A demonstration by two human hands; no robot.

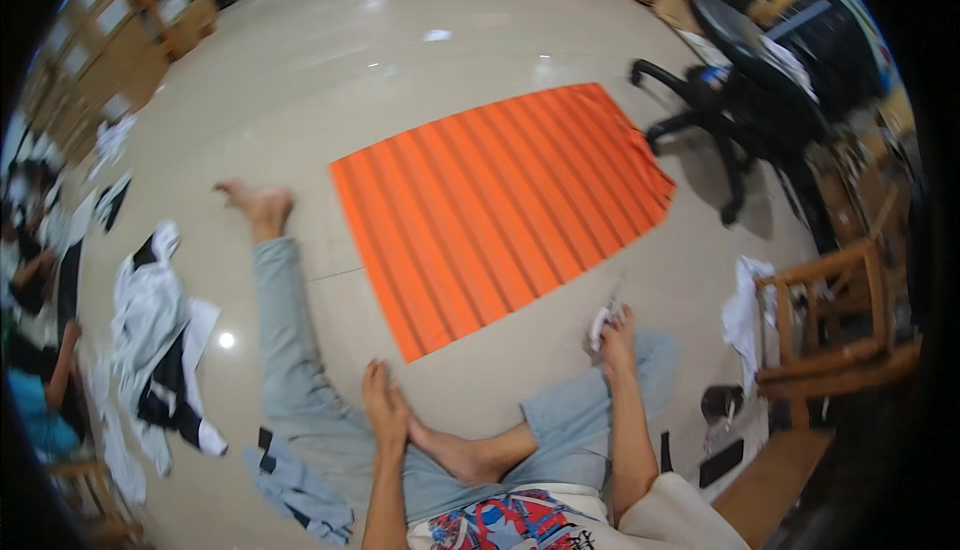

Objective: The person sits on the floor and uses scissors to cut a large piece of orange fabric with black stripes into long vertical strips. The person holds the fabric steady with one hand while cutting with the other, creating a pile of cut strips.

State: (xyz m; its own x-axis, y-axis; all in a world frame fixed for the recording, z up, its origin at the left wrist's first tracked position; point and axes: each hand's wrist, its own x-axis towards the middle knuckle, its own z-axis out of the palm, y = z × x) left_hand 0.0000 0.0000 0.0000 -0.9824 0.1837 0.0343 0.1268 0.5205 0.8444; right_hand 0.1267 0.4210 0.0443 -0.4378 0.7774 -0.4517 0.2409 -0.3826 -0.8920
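Observation:
I sit on the floor with a striped orange cloth (505, 215) spread flat in front of me. My right hand (619, 338) is closed around the handles of a pair of scissors (603, 321), whose blades point away from me near the cloth's near right edge. Whether the blades are apart is too blurred to tell. My left hand (384, 400) hangs above my bent foot (468, 457), fingers stretched out and holding nothing, a little short of the cloth's near corner.
White and black garments (165, 340) lie at the left, with a person's arm (62, 370) beyond. A grey-blue cloth (300, 485) rests by my leg. To the right stand a black swivel chair (735, 100), a wooden stool (830, 320) and a dark cup (721, 404). Cardboard boxes (105, 50) line the far left.

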